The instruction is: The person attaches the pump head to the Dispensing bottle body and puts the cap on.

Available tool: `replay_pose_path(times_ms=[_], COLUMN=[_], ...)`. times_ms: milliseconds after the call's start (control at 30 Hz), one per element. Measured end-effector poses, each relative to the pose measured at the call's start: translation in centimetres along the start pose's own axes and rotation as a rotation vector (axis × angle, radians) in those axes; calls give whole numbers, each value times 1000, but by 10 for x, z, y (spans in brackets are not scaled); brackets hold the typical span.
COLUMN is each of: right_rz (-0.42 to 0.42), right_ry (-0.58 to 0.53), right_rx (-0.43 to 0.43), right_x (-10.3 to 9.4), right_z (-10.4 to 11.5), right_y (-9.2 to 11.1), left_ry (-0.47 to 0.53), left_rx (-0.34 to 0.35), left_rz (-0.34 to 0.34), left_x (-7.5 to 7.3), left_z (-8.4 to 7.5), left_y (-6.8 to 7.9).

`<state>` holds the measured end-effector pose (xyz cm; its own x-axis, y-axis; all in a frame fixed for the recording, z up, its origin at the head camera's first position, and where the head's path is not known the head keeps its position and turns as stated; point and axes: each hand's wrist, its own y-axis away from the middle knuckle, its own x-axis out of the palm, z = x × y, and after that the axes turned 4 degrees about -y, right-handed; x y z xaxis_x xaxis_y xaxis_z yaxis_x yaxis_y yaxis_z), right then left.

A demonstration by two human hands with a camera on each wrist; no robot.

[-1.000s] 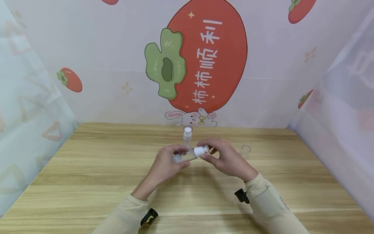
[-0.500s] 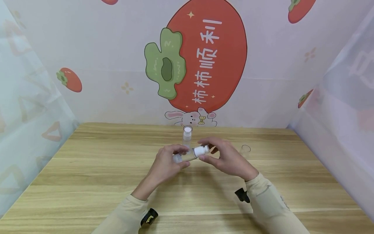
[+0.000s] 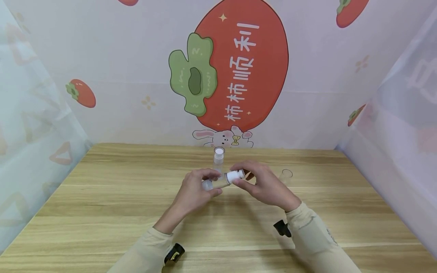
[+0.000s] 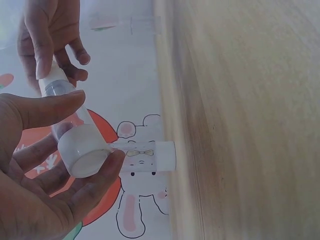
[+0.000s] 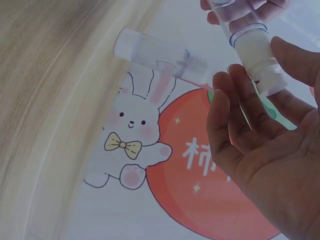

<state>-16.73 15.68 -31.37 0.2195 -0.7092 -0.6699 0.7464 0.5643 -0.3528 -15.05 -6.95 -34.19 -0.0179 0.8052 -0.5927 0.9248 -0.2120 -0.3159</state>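
Between both hands a small clear pump bottle (image 3: pixel 222 182) lies tilted, its white pump collar (image 3: pixel 234 176) toward the right. My left hand (image 3: pixel 199 188) grips the clear body near its white base (image 4: pixel 84 151), thumb on one side and fingers on the other. My right hand (image 3: pixel 268 186) pinches the white collar, the thumb touching it in the right wrist view; its other fingers stay loosely bent. Just behind, a second clear bottle with a white top (image 3: pixel 219 159) stands upright on the table.
A clear cap (image 3: pixel 286 175) stands on the wooden table (image 3: pixel 136 212) to the right of my right hand. Printed cloth walls (image 3: pixel 129 113) enclose the back and both sides. A black wrist strap piece (image 3: pixel 174 253) shows under the left sleeve.
Half a second ago the right fingers shifted slightly outward along the collar; now they are back against it. The left hand and the bottle in it hold their place.
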Motion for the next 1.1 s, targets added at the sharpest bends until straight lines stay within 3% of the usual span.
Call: replay_pose_path(times_ms=[300, 633, 1100], right_rz=[13, 1, -2], right_ry=[-6, 7, -6], right_rx=[108, -4, -4], right_x=[0, -1, 1], right_z=[2, -1, -1], right_y=[0, 1, 1], left_ry=[6, 9, -7], left_rx=[-6, -5, 1], left_rz=[-1, 1, -9], left_x=[0, 0, 0], left_z=[0, -1, -2], left_y=[0, 0, 1])
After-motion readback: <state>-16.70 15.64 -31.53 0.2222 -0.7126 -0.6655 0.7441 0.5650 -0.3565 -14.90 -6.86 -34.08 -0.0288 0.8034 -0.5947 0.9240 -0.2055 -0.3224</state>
